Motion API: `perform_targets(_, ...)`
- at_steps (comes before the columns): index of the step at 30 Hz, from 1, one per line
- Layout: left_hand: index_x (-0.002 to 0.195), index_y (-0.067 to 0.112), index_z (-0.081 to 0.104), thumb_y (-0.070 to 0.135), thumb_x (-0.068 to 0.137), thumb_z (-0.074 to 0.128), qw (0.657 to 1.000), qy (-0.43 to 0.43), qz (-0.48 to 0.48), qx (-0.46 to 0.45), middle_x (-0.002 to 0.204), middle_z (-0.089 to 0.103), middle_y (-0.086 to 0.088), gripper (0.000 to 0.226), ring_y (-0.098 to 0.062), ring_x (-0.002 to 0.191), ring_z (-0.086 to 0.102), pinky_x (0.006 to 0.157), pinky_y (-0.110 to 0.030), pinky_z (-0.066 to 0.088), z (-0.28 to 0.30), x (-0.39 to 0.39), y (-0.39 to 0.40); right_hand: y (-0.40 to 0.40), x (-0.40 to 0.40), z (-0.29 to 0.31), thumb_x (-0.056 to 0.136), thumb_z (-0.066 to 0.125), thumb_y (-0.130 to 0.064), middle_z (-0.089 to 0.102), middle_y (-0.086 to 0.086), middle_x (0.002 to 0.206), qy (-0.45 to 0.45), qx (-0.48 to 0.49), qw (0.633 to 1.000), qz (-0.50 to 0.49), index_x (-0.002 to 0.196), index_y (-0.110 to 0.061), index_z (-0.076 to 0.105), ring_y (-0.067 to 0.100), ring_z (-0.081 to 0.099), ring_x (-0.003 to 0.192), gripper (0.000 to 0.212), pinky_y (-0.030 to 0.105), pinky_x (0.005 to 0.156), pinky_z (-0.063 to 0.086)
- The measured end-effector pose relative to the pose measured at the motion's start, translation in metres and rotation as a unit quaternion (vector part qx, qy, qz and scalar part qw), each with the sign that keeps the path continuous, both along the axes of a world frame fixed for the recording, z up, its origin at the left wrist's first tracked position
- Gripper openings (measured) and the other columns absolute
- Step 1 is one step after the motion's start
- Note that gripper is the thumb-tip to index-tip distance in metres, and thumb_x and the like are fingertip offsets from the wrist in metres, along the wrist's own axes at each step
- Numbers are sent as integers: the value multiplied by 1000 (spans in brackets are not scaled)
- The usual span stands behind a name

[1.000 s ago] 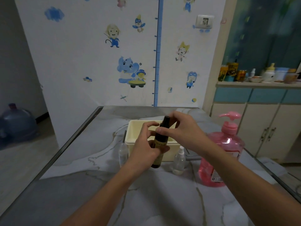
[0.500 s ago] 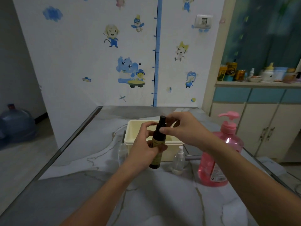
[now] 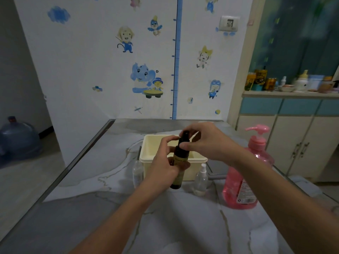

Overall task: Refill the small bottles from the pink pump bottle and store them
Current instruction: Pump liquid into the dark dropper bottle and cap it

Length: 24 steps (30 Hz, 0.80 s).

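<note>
Directly in front of the cream tub point(image 3: 161, 143), a dark brown bottle point(image 3: 180, 158) was held upright above the counter point(image 3: 183, 226). The left hand point(image 3: 165, 165) formed a closed grip round the bottle's lower body, fingers curled across its yellowish label. The right hand point(image 3: 207, 142) pinched the bottle's black spray top between thumb and fingertips, a closed grip on the cap.

A clear spray bottle with a white top point(image 3: 200, 180) stood on the counter just to the right of the dark bottle, close against the tub's front wall. A second clear bottle point(image 3: 138, 171) stood to the left of the dark bottle, beside the tub's front left corner and partly hidden by the left hand. The pink pump bottle point(image 3: 245, 173) stood farther right of the dark bottle, beyond the right forearm, its nozzle turned left and its body part-filled with pink liquid.

Behind the tub, the counter's far edge met a white wall bearing cartoon stickers and a blue height-chart strip point(image 3: 177, 57). To the right of the pump bottle stood a cabinet point(image 3: 293, 136) with cans and jars on its top. Far to the left of the tub, a large blue water jug point(image 3: 18, 138) sat on the floor.
</note>
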<state>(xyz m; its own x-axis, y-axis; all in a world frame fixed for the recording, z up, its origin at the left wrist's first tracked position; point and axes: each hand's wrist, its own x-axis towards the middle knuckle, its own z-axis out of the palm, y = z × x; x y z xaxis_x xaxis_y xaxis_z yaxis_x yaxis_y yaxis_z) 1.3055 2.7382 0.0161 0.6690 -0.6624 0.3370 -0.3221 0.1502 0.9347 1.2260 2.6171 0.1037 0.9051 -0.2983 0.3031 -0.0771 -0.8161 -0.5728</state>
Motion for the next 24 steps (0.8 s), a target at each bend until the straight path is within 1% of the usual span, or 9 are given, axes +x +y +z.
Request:
perform_targets(3,113,44,41,2,78,73,1000,-3,2,2,116,59,4,63,-14,93,67,80,-40,59,0,-3,-1,3,4,-2,69,72,-55,55,-6,67,4,-25,998,-57,76,-15,56,9,48,59,43,23,52,36)
perform_targets(6,108,43,43,5,79,74,1000,-8,7,5,113,59,8,57,-8,91,67,80,-38,59,1,-3,-1,1,5,-3,66,64,-67,53,-4,67,11,-20,998,-64,74,-15,52,10,46,58,54,25,54,36)
perform_targets(8,107,44,46,4,79,73,1000,-7,8,2,112,59,7,57,-6,88,66,79,-37,59,0,-2,-1,-3,2,1,70,65,-62,61,-8,86,21,11,999,-30,93,-20,58,9,57,74,48,25,65,48)
perform_targets(10,113,43,48,3,79,73,1000,-12,6,2,111,59,8,58,-3,87,65,77,-32,59,0,0,0,-6,-3,7,76,71,-42,61,-8,104,35,39,998,20,111,-25,58,10,61,88,41,23,75,51)
perform_targets(13,116,45,46,4,79,73,1000,-7,-4,8,112,59,11,61,-5,90,65,74,-26,58,-1,0,-2,-10,-6,12,79,72,-19,59,-7,108,41,27,997,54,116,-27,59,14,62,92,40,19,75,50)
perform_targets(16,117,47,41,0,77,74,1000,-2,-11,10,112,61,7,69,-10,92,66,77,-33,59,-3,-2,-7,-9,-3,13,77,73,-32,63,-6,95,52,-31,998,26,101,-24,65,14,62,82,26,21,68,50)
perform_targets(20,114,43,40,-3,73,75,1000,8,-11,5,111,61,3,71,-15,91,67,77,-40,60,-7,-6,-14,-7,3,8,71,60,-67,60,6,70,100,-126,985,-60,86,-4,63,16,50,59,65,34,54,41)
perform_targets(22,116,43,40,-2,73,76,1000,15,-12,3,110,63,4,72,-15,91,68,77,-42,60,-9,-6,-16,-8,-1,11,74,60,-62,65,7,80,130,-66,989,-27,99,-8,62,18,59,63,59,38,59,53)
perform_targets(24,119,42,38,-2,73,76,1000,13,-12,2,111,64,3,74,-15,91,69,78,-44,59,-10,-4,-16,-10,-9,17,79,68,-42,63,-1,94,153,-36,987,31,112,-23,56,16,66,75,39,31,67,59)
